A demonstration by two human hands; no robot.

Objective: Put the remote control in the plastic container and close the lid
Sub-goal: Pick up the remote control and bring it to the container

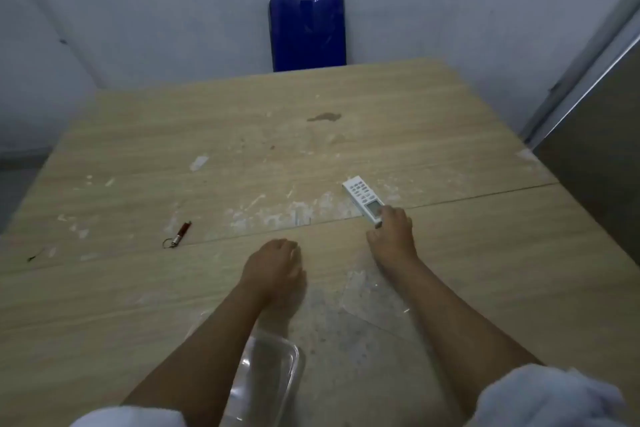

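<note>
Head view. A light wood-grain laminate table (450,288), marked with pale scuffs and one dark stain, was observed to fill most of the frame. A slim white remote control with a small grey display (362,199) was found lying flat on the table, right of centre, set diagonally with its display end nearest the person. The right hand (393,234) was recorded at that near end, its fingers curled over and touching the remote's end; contact was seen, but whether the remote was actually pinched could not be told, since the fingertips were hidden beneath the hand. The remote was noted to be still resting on the surface.

The left hand (273,270) was seen resting knuckles-up on the table near the middle, fingers curled loosely under, with nothing held.

A clear rectangular plastic container (273,374) was located at the near edge, partly under the left forearm and well apart from the remote (its lid could not be distinguished). White sleeves were visible at both lower corners.

A small red-and-silver keyring object (180,234) was noted lying left of the hands. A glossy blue chair back (307,29) was observed behind the table's far edge, against a pale wall.
</note>
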